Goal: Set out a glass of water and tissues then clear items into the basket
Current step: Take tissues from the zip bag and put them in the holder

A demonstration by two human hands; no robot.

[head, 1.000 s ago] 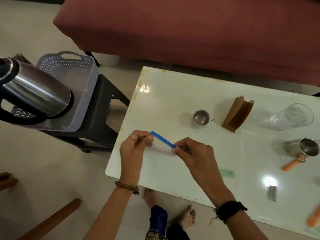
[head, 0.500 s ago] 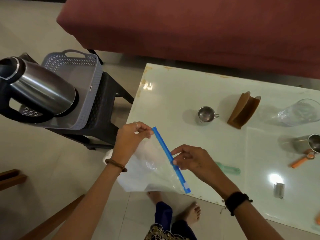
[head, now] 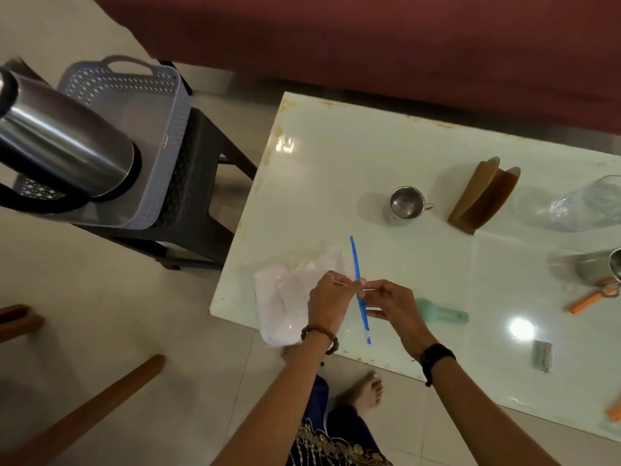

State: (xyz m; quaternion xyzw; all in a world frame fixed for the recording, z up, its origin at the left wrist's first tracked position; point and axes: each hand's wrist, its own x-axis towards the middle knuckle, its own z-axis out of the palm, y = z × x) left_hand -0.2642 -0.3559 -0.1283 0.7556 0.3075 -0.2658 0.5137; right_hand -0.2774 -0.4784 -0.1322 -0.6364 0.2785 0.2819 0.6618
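the clear plastic zip bag with white tissues inside (head: 285, 297) lies at the near left corner of the white glossy table (head: 386, 156), its blue zip strip (head: 359, 290) running lengthwise away from the person. the left hand (head: 327, 302) and right hand (head: 391, 304) each pinch the bag's mouth at the strip, apparently parting it.

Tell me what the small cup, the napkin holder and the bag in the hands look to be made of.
Small cup: looks like polished steel, grey with bright reflections and a thin wire-like handle.
Napkin holder: matte brown, probably wood or plastic; no grain shows.
Bag: thin clear plastic film, wrinkled and glossy, with a blue zip strip.
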